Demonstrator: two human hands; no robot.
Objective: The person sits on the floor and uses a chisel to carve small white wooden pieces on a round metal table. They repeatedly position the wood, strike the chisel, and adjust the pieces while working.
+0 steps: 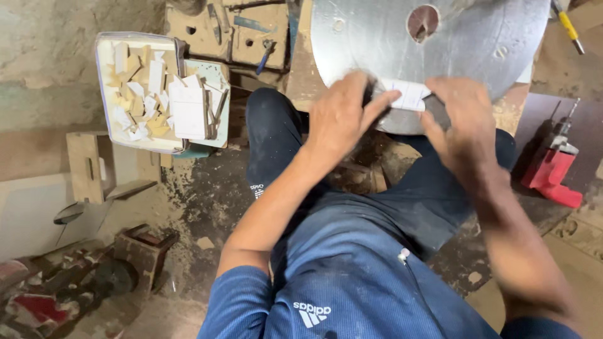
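Though motion blurs them, left hand and right hand pinch a white block (edges partly hidden) on the metal disc.

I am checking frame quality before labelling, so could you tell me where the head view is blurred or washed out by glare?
Head view: the right hand and its forearm are smeared by motion blur; the left hand is sharper; the white piece between them looks soft; the grey metal disc shows a mild, diffuse sheen, nothing blown out.

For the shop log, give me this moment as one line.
left hand: pressing small white rectangular piece | right hand: on same piece | surface: round grey metal disc | nearby: tray of white offcuts, red power drill
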